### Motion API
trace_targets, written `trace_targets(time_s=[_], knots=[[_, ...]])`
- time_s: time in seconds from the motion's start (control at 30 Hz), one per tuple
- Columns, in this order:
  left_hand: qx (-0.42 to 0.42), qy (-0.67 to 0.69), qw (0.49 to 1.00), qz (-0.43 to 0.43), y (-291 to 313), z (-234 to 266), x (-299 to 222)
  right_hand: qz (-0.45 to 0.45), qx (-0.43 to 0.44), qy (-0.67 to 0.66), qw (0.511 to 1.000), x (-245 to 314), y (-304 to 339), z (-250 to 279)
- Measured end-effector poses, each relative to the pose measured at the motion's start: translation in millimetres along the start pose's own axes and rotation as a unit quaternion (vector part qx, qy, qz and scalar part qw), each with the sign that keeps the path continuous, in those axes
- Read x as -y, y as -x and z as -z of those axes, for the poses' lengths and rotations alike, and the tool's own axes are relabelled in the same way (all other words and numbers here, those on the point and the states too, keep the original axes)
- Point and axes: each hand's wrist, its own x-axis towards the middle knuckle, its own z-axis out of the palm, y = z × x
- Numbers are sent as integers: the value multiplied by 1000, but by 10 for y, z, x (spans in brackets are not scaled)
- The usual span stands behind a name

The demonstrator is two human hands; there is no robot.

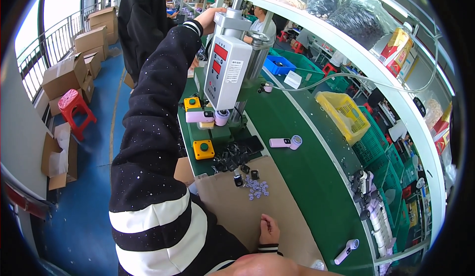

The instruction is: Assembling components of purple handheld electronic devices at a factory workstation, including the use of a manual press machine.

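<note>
My left arm reaches far forward, and my left hand (210, 20) is curled against the metal top of a white press machine (225, 70) with red displays; some of its fingertips are hidden behind it. Under the press head lies a lilac handheld device (198, 116), its round end below the press. My right hand (268, 230) rests low over the brown cardboard sheet (237, 202), fingers curled in, nothing visible in them. Forward of it lie small lilac round parts (258, 189) and several small black pieces (238, 179). A pile of black parts (230, 157) sits beyond.
Two yellow button boxes (203, 149) flank the press base. Other lilac devices (287, 142) lie on the green belt. A yellow crate (343, 116) and green crates stand at right, under a white shelf (346, 33). Cartons (64, 75), a red stool (76, 112) and a person in black stand left.
</note>
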Motion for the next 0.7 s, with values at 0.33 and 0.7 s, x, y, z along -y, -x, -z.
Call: trace_targets(time_s=[0.33,0.7], knots=[[-35,-90,994,-50,-47,19,64,2,3,7,1000,-13,-12,-8],[75,-437,896,5,698,1069,1818,-46,-2,-35,998,115,33,15]])
